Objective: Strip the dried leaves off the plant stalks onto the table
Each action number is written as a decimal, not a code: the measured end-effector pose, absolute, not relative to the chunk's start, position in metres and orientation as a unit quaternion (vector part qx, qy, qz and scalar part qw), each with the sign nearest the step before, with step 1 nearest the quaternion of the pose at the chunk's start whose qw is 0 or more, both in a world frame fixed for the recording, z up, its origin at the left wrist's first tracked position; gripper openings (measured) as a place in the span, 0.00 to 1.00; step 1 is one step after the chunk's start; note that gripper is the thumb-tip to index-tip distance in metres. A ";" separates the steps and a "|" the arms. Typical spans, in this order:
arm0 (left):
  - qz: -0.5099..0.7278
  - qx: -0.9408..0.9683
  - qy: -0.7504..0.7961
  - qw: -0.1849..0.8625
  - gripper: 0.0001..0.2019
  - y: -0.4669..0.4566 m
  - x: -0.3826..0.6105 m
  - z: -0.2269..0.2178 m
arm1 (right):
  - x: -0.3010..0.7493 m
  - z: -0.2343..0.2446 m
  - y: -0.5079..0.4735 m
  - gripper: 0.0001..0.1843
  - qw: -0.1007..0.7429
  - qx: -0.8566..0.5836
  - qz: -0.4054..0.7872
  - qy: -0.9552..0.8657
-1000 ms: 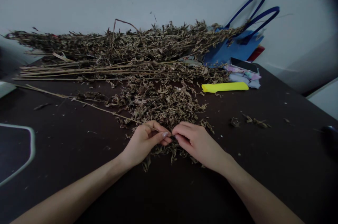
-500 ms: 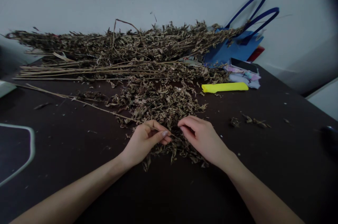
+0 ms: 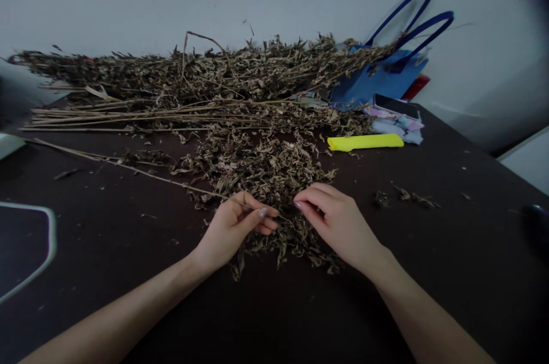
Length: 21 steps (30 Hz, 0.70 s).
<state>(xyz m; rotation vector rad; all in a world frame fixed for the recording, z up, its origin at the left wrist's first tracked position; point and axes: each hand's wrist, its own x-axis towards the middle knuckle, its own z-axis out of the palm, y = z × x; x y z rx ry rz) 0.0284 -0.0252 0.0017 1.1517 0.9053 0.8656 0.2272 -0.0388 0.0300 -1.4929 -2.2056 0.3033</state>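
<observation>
A long, thin dried stem (image 3: pixel 165 178) runs from the left side of the table to my left hand (image 3: pixel 235 226), which pinches it between thumb and fingers. My right hand (image 3: pixel 337 221) is just to the right, thumb and fingertips closed together; whatever lies between them is too small to make out. Beneath and beyond both hands spreads a heap of dried, curled brown leaves (image 3: pixel 270 163). Leaves also lie on the near side of the fingers.
Behind the heap lie bare-ended dried stalks (image 3: pixel 128 116) and a larger leafy bundle (image 3: pixel 253 72) along the wall. A blue bag (image 3: pixel 369 83), a phone (image 3: pixel 397 105) on cloth and a yellow roll (image 3: pixel 364 142) are at right. Leaf scraps (image 3: pixel 414 197) dot the dark table (image 3: pixel 429 272).
My right hand has shifted slightly right, away from my left hand. The left hand and the stem have moved slightly left.
</observation>
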 end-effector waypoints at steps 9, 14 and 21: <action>0.386 0.502 0.390 0.669 0.07 -0.027 0.030 0.004 | 0.223 0.036 -0.042 0.08 0.227 -0.502 0.182 -0.814; 0.391 0.507 0.389 0.662 0.07 -0.027 0.029 0.003 | 0.224 0.035 -0.042 0.06 0.214 -0.496 0.195 -0.819; 0.391 0.523 0.395 0.646 0.06 -0.026 0.028 0.002 | 0.222 0.033 -0.043 0.03 0.197 -0.481 0.196 -0.831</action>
